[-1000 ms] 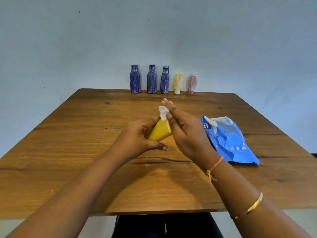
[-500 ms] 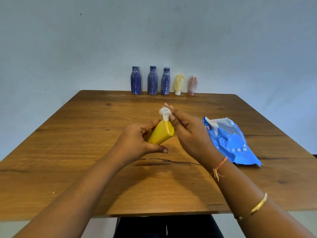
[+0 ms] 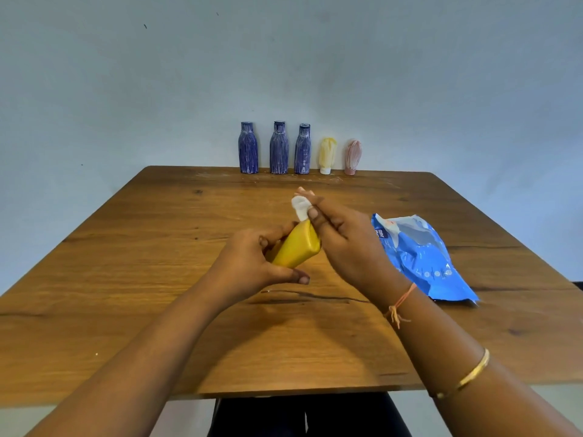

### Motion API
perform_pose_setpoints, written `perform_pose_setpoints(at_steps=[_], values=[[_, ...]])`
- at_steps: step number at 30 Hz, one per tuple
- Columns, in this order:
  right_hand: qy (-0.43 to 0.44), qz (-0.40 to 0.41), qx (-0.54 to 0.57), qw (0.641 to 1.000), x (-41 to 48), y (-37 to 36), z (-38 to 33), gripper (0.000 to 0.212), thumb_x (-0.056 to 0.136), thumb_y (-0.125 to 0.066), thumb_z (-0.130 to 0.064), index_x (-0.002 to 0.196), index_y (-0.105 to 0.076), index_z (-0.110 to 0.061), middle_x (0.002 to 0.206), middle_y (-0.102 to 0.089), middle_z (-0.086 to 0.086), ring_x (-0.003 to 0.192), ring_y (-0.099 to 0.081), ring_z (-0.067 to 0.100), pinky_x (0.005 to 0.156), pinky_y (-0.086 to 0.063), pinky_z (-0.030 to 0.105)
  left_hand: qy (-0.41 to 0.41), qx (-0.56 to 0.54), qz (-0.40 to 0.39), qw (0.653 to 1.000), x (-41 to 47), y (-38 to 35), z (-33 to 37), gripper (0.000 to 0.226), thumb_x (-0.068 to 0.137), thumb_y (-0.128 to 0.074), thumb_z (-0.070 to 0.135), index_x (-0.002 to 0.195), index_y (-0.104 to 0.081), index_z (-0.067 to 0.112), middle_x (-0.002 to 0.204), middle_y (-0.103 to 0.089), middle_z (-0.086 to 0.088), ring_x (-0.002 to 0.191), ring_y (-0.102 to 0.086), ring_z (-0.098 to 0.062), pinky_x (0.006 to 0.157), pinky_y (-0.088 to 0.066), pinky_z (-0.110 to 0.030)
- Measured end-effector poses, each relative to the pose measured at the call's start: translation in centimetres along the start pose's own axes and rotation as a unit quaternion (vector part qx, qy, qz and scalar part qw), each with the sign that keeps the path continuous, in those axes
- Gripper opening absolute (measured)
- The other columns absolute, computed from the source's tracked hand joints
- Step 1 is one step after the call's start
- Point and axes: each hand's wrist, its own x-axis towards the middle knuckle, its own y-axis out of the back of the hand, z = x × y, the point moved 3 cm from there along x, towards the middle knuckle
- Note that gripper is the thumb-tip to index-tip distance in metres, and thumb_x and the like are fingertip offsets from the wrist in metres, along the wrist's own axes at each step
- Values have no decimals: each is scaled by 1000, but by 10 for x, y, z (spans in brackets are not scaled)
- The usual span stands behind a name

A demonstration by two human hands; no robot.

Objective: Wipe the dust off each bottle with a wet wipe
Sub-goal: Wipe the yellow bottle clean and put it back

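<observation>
We see a wooden table (image 3: 126, 310) filling the lower half, warm brown w/ dark knots & a long dark crack (image 3: 315, 296) near its middle. Whitish dusty smears (image 3: 220, 175) lie along the table's far edge. Right behind that edge rises a plain pale blue-grey wall (image 3: 315, 58), w/ a few small dark specks (image 3: 145, 26) high above the table's left part. Light is soft & even. Beside the table we can't tell wall from floor.
</observation>
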Motion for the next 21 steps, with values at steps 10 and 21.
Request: perform_pose_setpoints(at_steps=[10,21], values=[[122,-48,-149,980,-21,-20,-14,46,88,-43,-6,134,-46,-10,145,-39,5,137,-24,10,113,-20,26,16,26,58,998,3,2,-5,39,63,-83,19,79,-55,42,72,-60,20,70,-56,9,58,-40,-7],[-212,84,223,948,-16,-29,12,27,98,-34,-34,99,-55,-16,97,-55,13,87,-56,23,69,-56,49,-137,293,148,934,1,-7,6,72,52,-87,25,119,-61,17,113,-66,0,102,-55,-18,79,-34,-26]])
